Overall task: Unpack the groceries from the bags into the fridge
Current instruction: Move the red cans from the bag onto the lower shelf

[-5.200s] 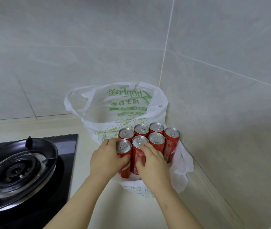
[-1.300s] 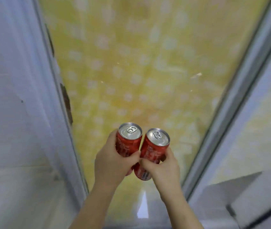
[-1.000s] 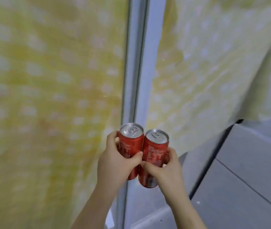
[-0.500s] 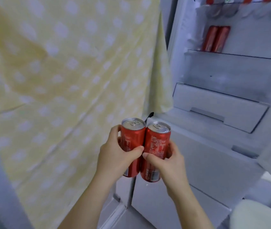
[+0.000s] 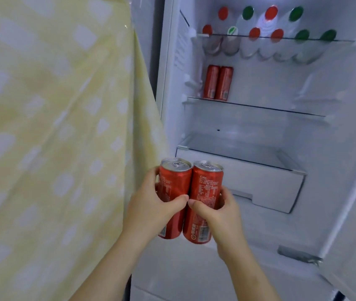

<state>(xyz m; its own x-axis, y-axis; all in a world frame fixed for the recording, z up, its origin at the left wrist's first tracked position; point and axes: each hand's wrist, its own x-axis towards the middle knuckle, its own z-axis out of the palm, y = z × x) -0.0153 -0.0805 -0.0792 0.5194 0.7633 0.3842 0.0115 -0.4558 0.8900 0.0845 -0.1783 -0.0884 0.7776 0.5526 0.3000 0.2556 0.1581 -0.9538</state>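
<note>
Two tall red cola cans stand side by side in my hands, in front of the open fridge (image 5: 259, 131). My left hand (image 5: 151, 207) grips the left can (image 5: 176, 181). My right hand (image 5: 218, 213) grips the right can (image 5: 208, 187). The cans touch each other and are upright, level with the white drawer (image 5: 259, 179). Two more red cans (image 5: 217, 82) stand at the left of the middle glass shelf (image 5: 270, 109).
Several bottles with red and green caps (image 5: 266, 31) fill the top shelf. A yellow cloth with white dots (image 5: 53, 137) hangs at the left, right next to the fridge opening. The shelf above the drawer holds nothing.
I have turned from the counter and past the yellow cloth to face the fridge. The fridge interior has come fully into view, and both cans stay in my hands.
</note>
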